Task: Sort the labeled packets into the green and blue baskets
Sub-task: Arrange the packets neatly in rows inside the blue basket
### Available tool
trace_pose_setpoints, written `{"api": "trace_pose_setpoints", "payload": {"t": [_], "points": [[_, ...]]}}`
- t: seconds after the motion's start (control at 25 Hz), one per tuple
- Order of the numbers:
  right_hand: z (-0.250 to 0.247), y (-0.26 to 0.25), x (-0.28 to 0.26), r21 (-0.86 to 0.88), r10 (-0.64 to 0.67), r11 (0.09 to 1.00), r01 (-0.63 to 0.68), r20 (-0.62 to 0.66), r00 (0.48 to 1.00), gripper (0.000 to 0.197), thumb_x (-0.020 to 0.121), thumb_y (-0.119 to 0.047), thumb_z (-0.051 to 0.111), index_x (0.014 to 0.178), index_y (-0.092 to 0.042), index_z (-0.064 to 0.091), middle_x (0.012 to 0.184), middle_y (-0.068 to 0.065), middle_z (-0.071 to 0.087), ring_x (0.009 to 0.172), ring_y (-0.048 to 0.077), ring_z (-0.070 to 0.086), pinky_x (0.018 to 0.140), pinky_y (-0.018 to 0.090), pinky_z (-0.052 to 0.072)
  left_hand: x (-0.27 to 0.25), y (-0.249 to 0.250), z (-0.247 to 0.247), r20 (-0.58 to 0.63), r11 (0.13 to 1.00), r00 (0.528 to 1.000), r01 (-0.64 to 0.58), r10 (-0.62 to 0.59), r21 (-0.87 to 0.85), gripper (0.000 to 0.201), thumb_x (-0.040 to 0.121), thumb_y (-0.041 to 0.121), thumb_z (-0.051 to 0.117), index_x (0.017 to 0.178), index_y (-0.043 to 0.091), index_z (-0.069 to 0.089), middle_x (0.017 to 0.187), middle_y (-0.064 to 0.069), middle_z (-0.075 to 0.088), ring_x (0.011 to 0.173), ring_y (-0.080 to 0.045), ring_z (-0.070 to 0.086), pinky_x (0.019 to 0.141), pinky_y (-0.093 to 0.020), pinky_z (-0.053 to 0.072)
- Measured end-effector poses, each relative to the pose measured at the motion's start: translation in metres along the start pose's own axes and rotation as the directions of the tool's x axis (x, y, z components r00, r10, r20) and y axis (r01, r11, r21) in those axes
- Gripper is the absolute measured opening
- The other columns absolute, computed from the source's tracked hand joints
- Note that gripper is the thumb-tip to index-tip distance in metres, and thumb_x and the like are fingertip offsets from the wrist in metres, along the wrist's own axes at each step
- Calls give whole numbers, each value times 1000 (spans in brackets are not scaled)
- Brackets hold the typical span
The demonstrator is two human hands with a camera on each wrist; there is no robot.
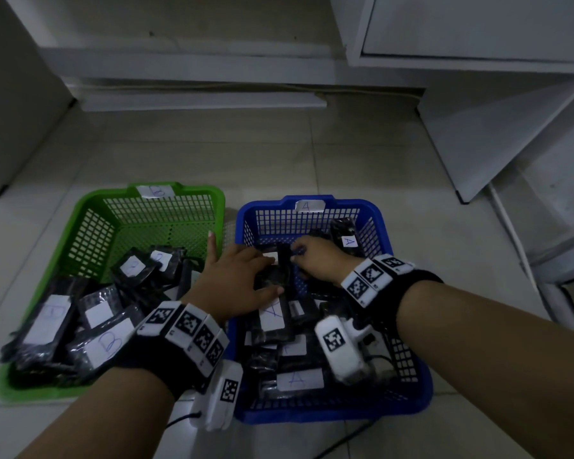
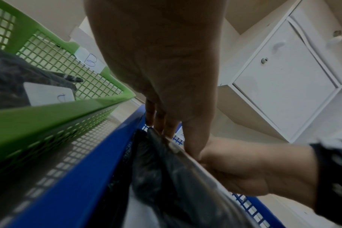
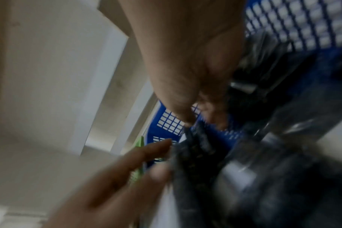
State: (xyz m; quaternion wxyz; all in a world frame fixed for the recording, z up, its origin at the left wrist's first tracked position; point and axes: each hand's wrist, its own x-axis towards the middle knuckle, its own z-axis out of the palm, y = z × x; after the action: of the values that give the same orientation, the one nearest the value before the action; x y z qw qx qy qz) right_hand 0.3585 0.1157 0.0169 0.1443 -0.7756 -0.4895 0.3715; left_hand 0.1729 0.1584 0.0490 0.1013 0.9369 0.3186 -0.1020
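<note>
**Both hands working a packet in the blue basket**

Nearest to us, our two forearms are reaching forward, each wrist wearing a black band with white coded tags. Going left to right: the green basket (image 1: 80, 223), tagged B on its far rim, is sitting on the tiled floor (image 1: 279, 154) and holding black packets with white B labels (image 1: 106, 342), piled toward its near end while its far half is showing bare mesh. Our left hand (image 1: 236, 283) is crossing over the narrow gap between the baskets, fingers spread and lying flat on a black packet (image 1: 274, 276) inside the blue basket (image 1: 408, 395). Our right hand (image 1: 315, 256) is pinching that same packet's far edge with curled fingers. The blue basket, tagged A, is holding many A-labelled packets (image 1: 299, 379), filling most of its floor. White cabinets (image 1: 478, 34) are standing beyond and to the right, with open floor lying between them and both baskets' far rims.
</note>
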Motion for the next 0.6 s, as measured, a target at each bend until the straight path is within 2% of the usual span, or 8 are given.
{"api": "trace_pose_setpoints", "payload": {"t": [0.08, 0.12, 0.2, 0.28, 0.36, 0.4, 0.48, 0.6], "points": [[9, -5, 12, 221, 135, 964, -147, 68, 988, 16, 89, -21, 58, 94, -6, 62, 96, 17, 66, 89, 32, 65, 89, 46, 54, -2, 0, 0, 28, 1000, 999, 25, -25, -19, 73, 79, 76, 24, 139, 37, 37, 142, 13, 39, 139, -13, 22, 102, -64, -23], [13, -7, 14, 369, 183, 907, -204, 93, 979, 14, 89, -21, 59, 92, -8, 62, 92, 16, 66, 85, 31, 65, 85, 43, 56, -3, 1, 1, 31, 999, 999, 31, -30, -31, 67, 83, 73, 28, 139, 37, 37, 143, 13, 37, 140, -12, 22, 101, -64, -24], [19, -13, 14, 541, 202, 801, -256, 158, 967, 21, 87, -23, 65, 102, -9, 63, 97, 14, 69, 86, 28, 66, 73, 36, 56, -5, -1, 3, 19, 998, 1000, 25, -24, -59, 68, 81, 72, 28, 139, 38, 36, 144, 13, 39, 139, -11, 23, 101, -65, -24], [24, -19, 9, 567, 183, 777, -276, 215, 959, 33, 83, -25, 69, 112, -9, 63, 105, 13, 71, 93, 28, 68, 73, 35, 57, -6, -3, 3, 10, 996, 1000, 18, -17, -92, 71, 76, 72, 26, 138, 39, 36, 141, 12, 43, 139, -10, 25, 103, -64, -24], [22, -22, 8, 596, 185, 752, -281, 218, 958, 34, 81, -23, 71, 111, -7, 64, 99, 12, 71, 90, 27, 68, 72, 34, 57, -7, -5, 2, 5, 993, 1000, 19, -18, -117, 73, 74, 74, 26, 137, 39, 36, 140, 13, 44, 138, -9, 25, 104, -63, -24], [19, -22, 8, 624, 202, 728, -284, 201, 958, 32, 83, -20, 69, 111, -6, 63, 95, 12, 70, 86, 27, 67, 69, 34, 58, -7, -6, 2, 3, 993, 1000, 15, -15, -120, 76, 72, 76, 23, 137, 39, 36, 139, 13, 44, 138, -9, 26, 104, -63, -24], [9, -19, 12, 667, 264, 690, -280, 129, 956, 28, 85, -16, 62, 110, -2, 60, 96, 17, 67, 86, 33, 66, 69, 42, 59, -8, -7, 3, 5, 994, 1000, 8, -8, -109, 84, 66, 79, 15, 136, 39, 38, 139, 13, 44, 138, -10, 26, 105, -64, -22], [2, -13, 17, 586, 301, 772, -245, 2, 954, 29, 86, -20, 56, 108, -2, 60, 103, 18, 67, 92, 34, 66, 80, 53, 57, -8, -7, 5, 38, 998, 999, -3, 5, -65, 91, 63, 80, 9, 139, 38, 34, 139, 12, 41, 138, -13, 24, 106, -65, -19]]}}
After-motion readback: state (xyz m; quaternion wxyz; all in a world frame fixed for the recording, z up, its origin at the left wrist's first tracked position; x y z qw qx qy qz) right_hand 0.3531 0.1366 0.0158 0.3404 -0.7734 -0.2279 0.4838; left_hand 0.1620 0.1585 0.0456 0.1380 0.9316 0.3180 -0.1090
